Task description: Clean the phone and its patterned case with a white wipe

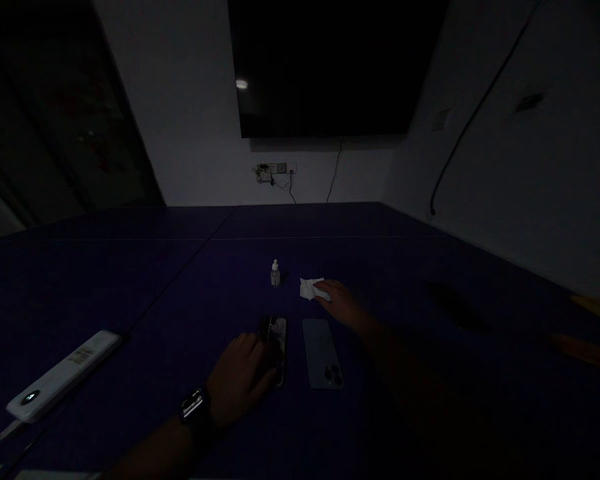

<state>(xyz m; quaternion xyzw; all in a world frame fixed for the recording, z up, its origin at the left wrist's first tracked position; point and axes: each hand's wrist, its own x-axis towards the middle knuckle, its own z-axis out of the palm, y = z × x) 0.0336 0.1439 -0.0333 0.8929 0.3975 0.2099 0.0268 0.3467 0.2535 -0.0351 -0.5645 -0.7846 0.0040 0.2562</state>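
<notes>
My left hand (243, 373), with a dark smartwatch (194, 404) on the wrist, grips a phone (281, 330) from its left side. Light reflects off the phone's glossy surface, and the hand covers much of it. A crumpled white tissue (309, 288) is under the fingers of my right hand (341, 303), which pinch its right part against the mat. Between the two forearms lies a blue-grey phone (320, 350), its camera side up. Beyond the hands stands a small clear dropper bottle (275, 275) with a white top.
A white power strip (67, 375) with a cable lies at left on the dark blue surface (170, 287). A dark flat object (455, 305) and orange items (583, 350) are at right. Behind are a wall screen (330, 73) and sockets (280, 169). The room is dim.
</notes>
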